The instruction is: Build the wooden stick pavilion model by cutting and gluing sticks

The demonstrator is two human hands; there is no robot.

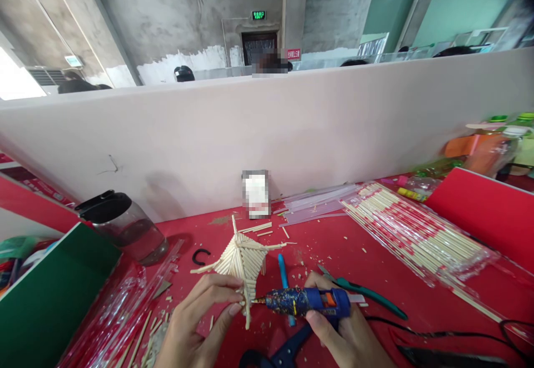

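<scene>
My left hand (208,315) pinches the near corner of a small pagoda-like roof (240,259) built from pale wooden sticks. Its corner ends stick outward, and a short upright rises at the top. In my right hand (337,323) is a blue hot glue gun (306,302), spattered with residue, with a clear glue stick at its rear. The gun's nozzle points left, right beside the pinched corner; whether it touches cannot be made out. Behind the gun lies a blue pen-like stick (283,270). Teal-handled pliers (371,295) rest to the right of it.
Bagged wooden sticks (417,229) lie at right, a black-lidded water jug (125,226) at left. Clear plastic wrappers (120,307) and stick scraps litter the red table. A dark blue cutter-like tool (287,348) lies under my hands. A white partition (208,140) stands behind.
</scene>
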